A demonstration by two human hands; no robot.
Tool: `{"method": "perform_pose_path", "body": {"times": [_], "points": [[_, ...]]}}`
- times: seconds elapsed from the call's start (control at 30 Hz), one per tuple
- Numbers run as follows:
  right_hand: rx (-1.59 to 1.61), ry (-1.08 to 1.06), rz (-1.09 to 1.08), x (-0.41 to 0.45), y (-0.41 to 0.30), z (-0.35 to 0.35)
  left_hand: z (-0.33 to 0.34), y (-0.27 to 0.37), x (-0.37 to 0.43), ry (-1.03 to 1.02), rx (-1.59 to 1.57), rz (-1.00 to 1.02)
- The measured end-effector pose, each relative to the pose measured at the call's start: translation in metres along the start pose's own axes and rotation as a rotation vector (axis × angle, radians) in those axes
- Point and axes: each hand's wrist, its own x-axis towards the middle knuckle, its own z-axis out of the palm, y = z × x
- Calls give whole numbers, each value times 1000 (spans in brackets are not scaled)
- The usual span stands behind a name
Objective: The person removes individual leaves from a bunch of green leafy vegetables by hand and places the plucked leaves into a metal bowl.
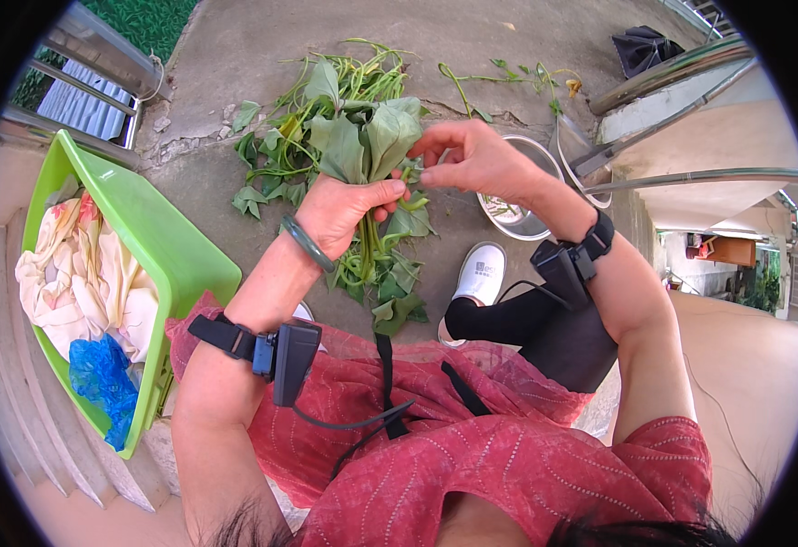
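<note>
My left hand, with a dark green bangle at its wrist, is closed round the stems of a bunch of broad green leaves. Just right of the bunch is my right hand, its fingers curled near the leaves; whether they pinch a leaf or stem cannot be told. Beyond and under my hands, a pile of leafy green vines lies on the concrete ground. More leaves show below my left hand. A metal basin with short cut stem pieces inside stands partly behind my right forearm.
At the left, a bright green plastic basket holds cream cloth and a blue plastic bag. A loose vine trails across the ground at the top. Metal railings stand at the right, with a black folded item beyond.
</note>
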Motion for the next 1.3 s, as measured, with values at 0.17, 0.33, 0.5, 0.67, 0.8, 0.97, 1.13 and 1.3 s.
{"method": "perform_pose_path", "body": {"times": [0.17, 0.33, 0.5, 0.67, 0.8, 0.97, 1.13, 1.3], "points": [[-13, -39, -53, 3, 13, 14, 1, 0, 1, -39, 0, 9], [-117, -89, 19, -1, 2, 7, -2, 2, 1, -18, 0, -8], [-794, -6, -223, -1, 16, -24, -6, 3, 0, 4, -14, -32], [-1142, 13, 111, -11, 68, -78, -6, 2, 1, 7, -15, -26], [-1000, 17, 55, -12, 53, -72, -5, 2, 0, 12, -48, -23], [-103, 76, 11, -2, -12, -6, -4, 4, -2, 9, -53, -35], [60, 24, -107, 3, 1, 10, 0, 3, 1, -8, -66, -3], [75, 57, -103, 2, 1, 13, 2, 2, 2, -15, -55, 4]]}}
